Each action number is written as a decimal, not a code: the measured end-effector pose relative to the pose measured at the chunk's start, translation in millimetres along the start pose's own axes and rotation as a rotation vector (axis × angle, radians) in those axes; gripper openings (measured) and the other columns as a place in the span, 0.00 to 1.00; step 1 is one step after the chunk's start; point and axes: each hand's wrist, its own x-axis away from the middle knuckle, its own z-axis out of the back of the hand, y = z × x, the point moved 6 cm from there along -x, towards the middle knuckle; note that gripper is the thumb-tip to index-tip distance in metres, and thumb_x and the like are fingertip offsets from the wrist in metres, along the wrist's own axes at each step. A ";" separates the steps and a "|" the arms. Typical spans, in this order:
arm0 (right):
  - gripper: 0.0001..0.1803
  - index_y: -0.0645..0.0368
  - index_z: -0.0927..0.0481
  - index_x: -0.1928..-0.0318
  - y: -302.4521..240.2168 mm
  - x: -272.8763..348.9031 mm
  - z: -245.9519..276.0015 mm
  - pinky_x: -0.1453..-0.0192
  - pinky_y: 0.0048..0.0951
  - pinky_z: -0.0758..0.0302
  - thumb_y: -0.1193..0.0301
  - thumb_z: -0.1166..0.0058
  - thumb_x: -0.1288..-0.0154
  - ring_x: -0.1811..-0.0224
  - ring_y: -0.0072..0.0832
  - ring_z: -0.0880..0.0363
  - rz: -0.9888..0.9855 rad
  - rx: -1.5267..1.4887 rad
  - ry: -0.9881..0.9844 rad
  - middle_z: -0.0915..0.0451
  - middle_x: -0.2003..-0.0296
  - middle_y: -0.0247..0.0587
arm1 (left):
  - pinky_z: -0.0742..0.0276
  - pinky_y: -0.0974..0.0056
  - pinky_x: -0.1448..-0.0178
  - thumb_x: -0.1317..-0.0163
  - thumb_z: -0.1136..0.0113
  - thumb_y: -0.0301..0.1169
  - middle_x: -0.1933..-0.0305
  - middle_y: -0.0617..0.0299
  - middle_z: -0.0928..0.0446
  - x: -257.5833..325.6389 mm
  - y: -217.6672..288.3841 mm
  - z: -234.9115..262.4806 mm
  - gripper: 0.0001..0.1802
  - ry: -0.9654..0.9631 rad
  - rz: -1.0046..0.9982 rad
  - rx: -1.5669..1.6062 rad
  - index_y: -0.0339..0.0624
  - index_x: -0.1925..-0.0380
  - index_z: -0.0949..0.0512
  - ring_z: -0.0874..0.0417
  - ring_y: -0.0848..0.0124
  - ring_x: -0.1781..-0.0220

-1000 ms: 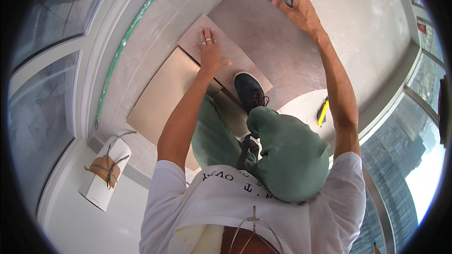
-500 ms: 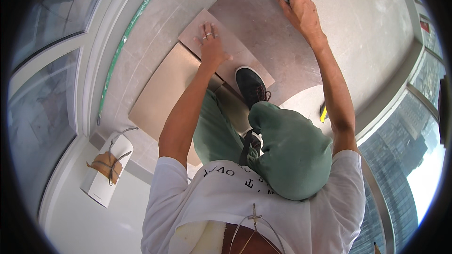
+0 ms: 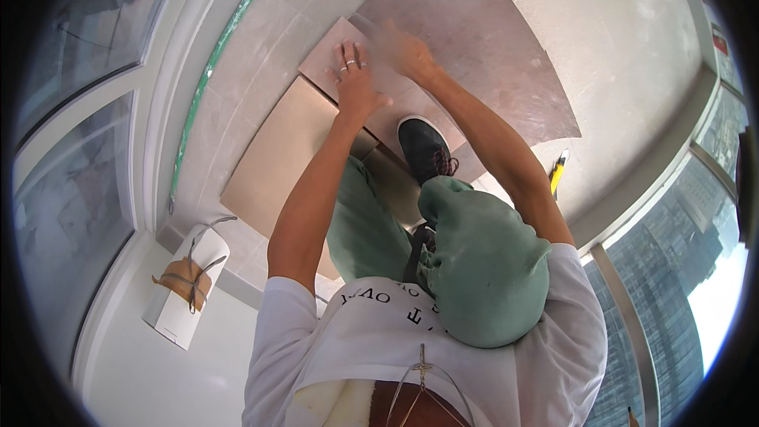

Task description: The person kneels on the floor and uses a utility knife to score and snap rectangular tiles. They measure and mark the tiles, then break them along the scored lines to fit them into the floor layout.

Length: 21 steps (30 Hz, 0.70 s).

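Note:
My left hand (image 3: 353, 79) lies flat, fingers spread, on a small pinkish tile (image 3: 328, 54) that overlaps a tan tile (image 3: 281, 162) on the floor. A ring shows on one finger. My right hand (image 3: 399, 46) is blurred, just right of the left hand, over the seam between the small tile and a large brown-grey tile (image 3: 482, 39). Whether it grips anything is unclear. My black shoe (image 3: 427, 150) rests on the tiles just below both hands, and my knee in green trousers (image 3: 482, 269) is raised.
A yellow utility knife (image 3: 558, 172) lies on the floor to the right, near the window frame (image 3: 632, 190). At the lower left a white paper bag (image 3: 188, 289) with a brown band leans by the wall. A green tape strip (image 3: 225, 43) runs along the left wall base.
My right hand has left the far edge of the large tile and come back close to my left hand. My left hand stays pressed on the small tile.

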 end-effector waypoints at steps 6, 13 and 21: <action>0.13 0.58 0.33 0.52 -0.8 -11.6 -27.6 0.60 0.56 0.20 0.61 0.58 0.22 0.63 0.58 0.16 0.010 0.098 -0.041 0.16 0.67 0.59 | 0.53 0.23 0.25 0.67 0.15 0.51 0.17 0.43 0.62 -0.7 -2.5 0.0 0.77 0.026 0.010 0.001 0.33 0.22 0.55 0.66 0.44 0.15; 0.12 0.57 0.33 0.52 -31.9 -8.7 1.4 0.61 0.54 0.19 0.61 0.56 0.23 0.64 0.57 0.15 -0.112 0.011 -0.127 0.15 0.68 0.56 | 0.51 0.23 0.26 0.67 0.15 0.50 0.17 0.43 0.61 1.4 -10.0 -2.9 0.76 0.025 0.027 -0.002 0.34 0.23 0.54 0.65 0.43 0.15; 0.11 0.57 0.34 0.52 -29.9 -1.3 6.9 0.61 0.53 0.19 0.62 0.56 0.23 0.64 0.56 0.15 -0.134 0.030 -0.132 0.15 0.69 0.54 | 0.51 0.22 0.26 0.67 0.15 0.52 0.18 0.42 0.61 -2.0 -7.7 -11.3 0.76 0.075 -0.035 -0.033 0.33 0.23 0.54 0.65 0.42 0.16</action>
